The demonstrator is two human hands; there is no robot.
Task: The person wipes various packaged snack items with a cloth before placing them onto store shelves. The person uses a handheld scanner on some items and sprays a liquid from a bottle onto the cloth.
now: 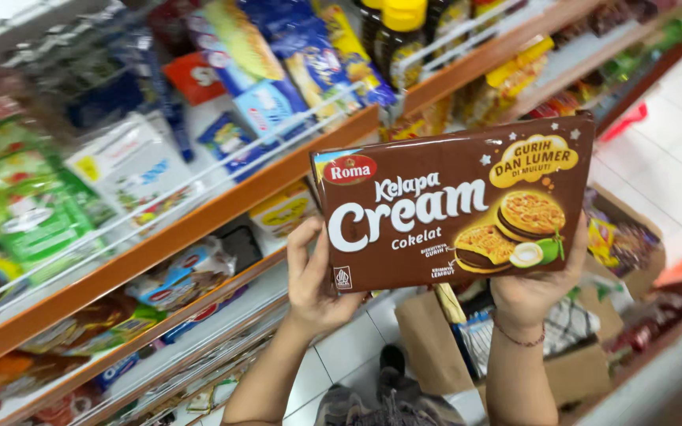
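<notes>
- Holding the brown biscuit box [451,205] up, my left hand [313,280] and right hand [526,288] clasp its lower corners.
- Gripped only low, it could tip off toward the shelf [199,217].

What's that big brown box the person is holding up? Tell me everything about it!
The brown biscuit box is a flat, wide rectangular carton, glossy like printed cardboard, looking closed and undented. Its front shows big white lettering, a yellow blob with stars, and pictures of round sandwich biscuits with dark filling beside a cut coconut. It is held up, slightly tilted, in front of the orange shop shelves. The left hand grips its lower left corner; the right hand supports its lower right edge.
</notes>
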